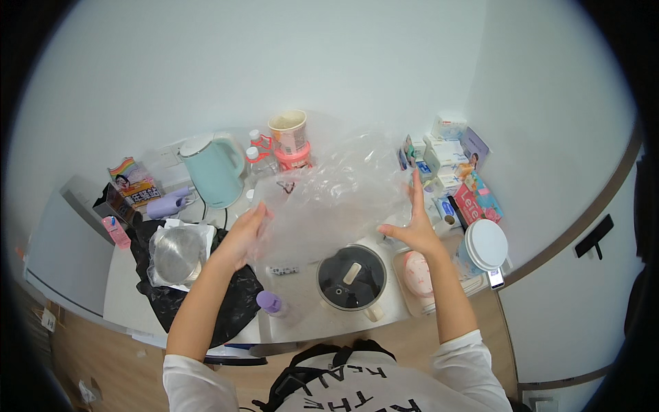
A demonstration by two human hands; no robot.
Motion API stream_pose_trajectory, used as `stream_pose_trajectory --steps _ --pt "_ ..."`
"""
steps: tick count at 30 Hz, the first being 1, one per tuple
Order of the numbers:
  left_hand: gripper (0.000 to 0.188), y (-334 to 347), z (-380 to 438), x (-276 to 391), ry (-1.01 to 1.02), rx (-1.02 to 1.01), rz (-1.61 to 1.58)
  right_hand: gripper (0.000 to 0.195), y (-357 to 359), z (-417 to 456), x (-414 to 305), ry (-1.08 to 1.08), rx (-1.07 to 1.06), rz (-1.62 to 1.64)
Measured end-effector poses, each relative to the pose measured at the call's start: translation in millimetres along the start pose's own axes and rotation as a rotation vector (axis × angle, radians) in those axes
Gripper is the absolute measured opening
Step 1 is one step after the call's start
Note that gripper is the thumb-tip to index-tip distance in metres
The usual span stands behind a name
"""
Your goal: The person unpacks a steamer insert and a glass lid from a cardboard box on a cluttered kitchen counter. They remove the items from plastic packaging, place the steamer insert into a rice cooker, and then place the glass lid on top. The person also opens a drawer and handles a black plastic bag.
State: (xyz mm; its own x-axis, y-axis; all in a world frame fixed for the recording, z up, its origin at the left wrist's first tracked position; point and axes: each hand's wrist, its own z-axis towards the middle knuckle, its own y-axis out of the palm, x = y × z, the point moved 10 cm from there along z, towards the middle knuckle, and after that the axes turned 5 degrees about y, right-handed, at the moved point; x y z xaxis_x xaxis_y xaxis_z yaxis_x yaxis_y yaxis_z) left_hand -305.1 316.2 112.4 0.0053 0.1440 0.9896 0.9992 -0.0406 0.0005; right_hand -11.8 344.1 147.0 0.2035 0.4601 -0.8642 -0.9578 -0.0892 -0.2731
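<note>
A large translucent plastic bag (334, 206) is spread above the tabletop between my hands. My left hand (246, 234) grips its left edge, with the fingertips partly hidden by the film. My right hand (414, 221) is at the bag's right side, thumb and fingers wide apart; whether it touches the film I cannot tell. Below the bag stands a pot with a dark glass lid (351, 278) and a cream handle. A bottle with a purple cap (269, 302) stands to the pot's left. Some things behind the bag show only dimly.
A mint electric kettle (213, 172), clear bottles (262, 164) and a paper tub (289, 131) line the wall. On the left, a black plastic bag (231, 304) lies under a wrapped round metal container (180, 255). Several boxes (448, 154) and a white-lidded cup (486, 243) stand right.
</note>
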Motion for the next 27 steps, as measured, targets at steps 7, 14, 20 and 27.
stream_pose_trajectory --steps 7,14,20,27 --pt "0.061 90.8 -77.7 -28.2 0.246 -0.303 0.58 0.107 -7.1 -109.9 78.8 0.325 0.138 0.529" --pt "0.052 132.5 -99.4 -97.1 0.271 -0.546 0.75 0.052 15.9 -176.6 74.5 0.53 0.42 0.758" --pt "0.024 102.7 -113.5 -139.3 0.156 -0.518 0.414 0.038 -7.5 -203.4 134.7 0.675 0.68 0.915" --pt "0.052 81.0 -129.4 -131.6 0.274 -0.371 0.429 0.037 -18.6 -245.7 125.2 0.64 0.796 1.141"
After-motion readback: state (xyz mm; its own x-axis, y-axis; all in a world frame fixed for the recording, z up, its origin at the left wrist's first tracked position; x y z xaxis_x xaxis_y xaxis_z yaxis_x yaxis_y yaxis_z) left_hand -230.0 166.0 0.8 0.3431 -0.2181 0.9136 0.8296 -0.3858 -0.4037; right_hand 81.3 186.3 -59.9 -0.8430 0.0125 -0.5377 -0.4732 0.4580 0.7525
